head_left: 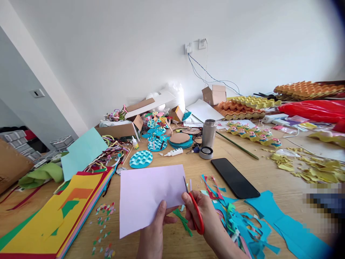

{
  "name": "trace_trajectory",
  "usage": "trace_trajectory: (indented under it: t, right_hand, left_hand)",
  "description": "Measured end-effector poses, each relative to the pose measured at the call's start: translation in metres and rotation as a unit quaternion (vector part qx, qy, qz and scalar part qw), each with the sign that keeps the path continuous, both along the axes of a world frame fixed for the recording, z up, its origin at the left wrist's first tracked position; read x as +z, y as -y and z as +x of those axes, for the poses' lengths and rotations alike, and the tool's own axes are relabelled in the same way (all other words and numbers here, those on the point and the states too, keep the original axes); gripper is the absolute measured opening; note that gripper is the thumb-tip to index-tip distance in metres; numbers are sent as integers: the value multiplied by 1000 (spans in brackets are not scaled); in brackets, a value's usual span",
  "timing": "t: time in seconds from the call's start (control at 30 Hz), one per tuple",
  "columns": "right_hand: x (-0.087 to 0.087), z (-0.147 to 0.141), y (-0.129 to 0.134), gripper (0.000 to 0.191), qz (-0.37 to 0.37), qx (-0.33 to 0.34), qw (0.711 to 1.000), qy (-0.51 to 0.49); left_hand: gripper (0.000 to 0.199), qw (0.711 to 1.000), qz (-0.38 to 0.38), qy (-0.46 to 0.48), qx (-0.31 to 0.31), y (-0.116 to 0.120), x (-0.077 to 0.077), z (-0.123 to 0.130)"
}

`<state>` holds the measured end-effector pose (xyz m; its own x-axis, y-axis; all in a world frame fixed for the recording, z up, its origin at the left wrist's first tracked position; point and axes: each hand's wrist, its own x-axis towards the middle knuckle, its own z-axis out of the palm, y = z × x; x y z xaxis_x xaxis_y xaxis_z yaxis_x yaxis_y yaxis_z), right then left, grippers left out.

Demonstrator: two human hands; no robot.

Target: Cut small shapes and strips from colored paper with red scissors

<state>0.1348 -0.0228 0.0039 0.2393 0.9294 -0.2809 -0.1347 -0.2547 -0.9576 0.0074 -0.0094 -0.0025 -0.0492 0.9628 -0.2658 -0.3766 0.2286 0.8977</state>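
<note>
One lilac sheet (147,194) is held over the near middle of the table (265,174), its lower edge pinched in the left hand (156,225); the right hand (203,212) grips red scissors (198,212) at its right edge. Blue paper scraps (269,205) lie right, a black phone (235,178) just beyond, coloured sheets (54,217) left.

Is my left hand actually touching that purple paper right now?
Touching: the head view shows your left hand gripping the purple paper by its lower edge, thumb on top.
</note>
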Motion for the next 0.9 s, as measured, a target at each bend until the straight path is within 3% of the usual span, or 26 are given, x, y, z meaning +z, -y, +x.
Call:
trace_trajectory:
  t: [0.9]
  right_hand:
    - [-1,6,-3,43,0,-4,999,-32]
  left_hand:
    - [57,1000,0,-3,-14,3,-2,1]
